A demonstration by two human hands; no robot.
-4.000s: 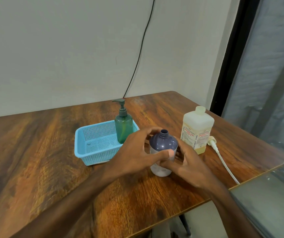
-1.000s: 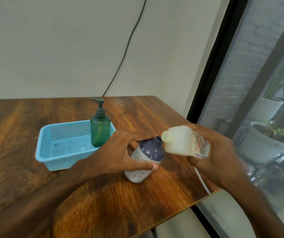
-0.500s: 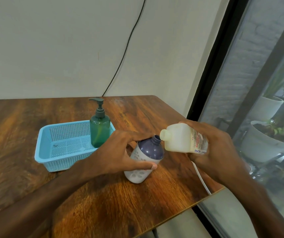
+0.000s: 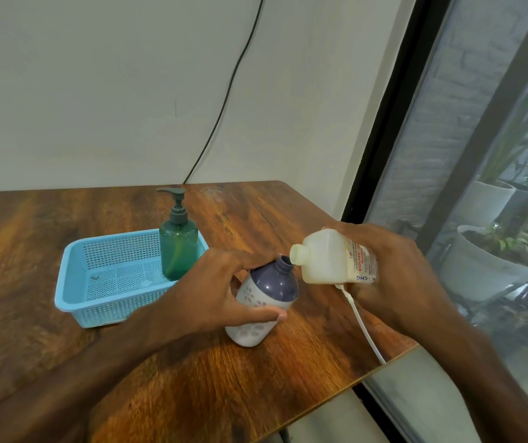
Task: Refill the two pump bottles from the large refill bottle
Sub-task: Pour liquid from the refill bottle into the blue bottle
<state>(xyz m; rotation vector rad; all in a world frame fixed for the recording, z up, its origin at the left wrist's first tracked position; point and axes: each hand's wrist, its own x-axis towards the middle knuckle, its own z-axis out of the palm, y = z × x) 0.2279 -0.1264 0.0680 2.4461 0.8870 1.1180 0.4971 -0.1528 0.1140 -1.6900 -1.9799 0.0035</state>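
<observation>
Your right hand (image 4: 397, 276), gripping the refill (image 4: 323, 260), has brought its mouth to the purple bottle (image 4: 275, 282) your left hand (image 4: 214, 289) holds tilted: pouring looks about to start.

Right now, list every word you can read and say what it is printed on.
"BIOCHEK", red: label on the refill bottle.
"CHG", blue: same label.
Other label print: too small to read.
No text visible on the purple bottle or the green pump bottle.

Green pump bottle (image 4: 178, 251), purple flower-patterned bottle (image 4: 264, 298), light-blue basket (image 4: 74, 282), brown table (image 4: 256, 378).
</observation>
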